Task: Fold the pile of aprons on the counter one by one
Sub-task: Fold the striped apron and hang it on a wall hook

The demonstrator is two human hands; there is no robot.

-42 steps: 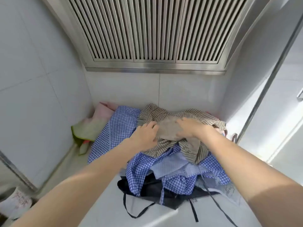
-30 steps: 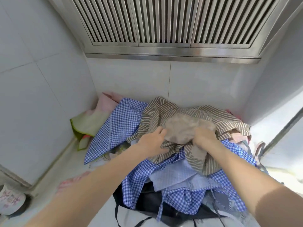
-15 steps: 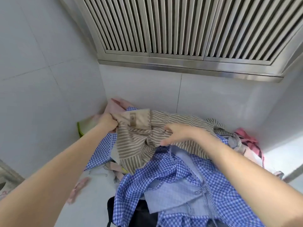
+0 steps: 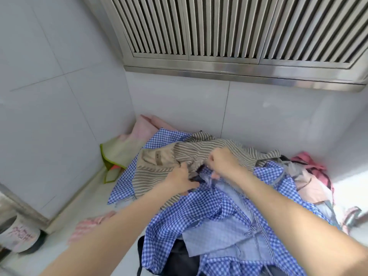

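Striped apron [image 4: 191, 156]: both hands now meet at its middle.
Left hand [image 4: 180, 181] has left the collar; right hand [image 4: 224, 163] pinches cloth; blue gingham apron [image 4: 199, 214] beneath.

Counter [image 4: 95, 198]: pale, in a tiled corner. On it, left of the gripping hands, a green-edged cloth [image 4: 119, 151] with a pink cloth [image 4: 144, 127] behind; below-left, a pink striped cloth [image 4: 89, 226]; under and around the grip, the heaped aprons [image 4: 219, 216]; right, pink fabric [image 4: 310, 162].
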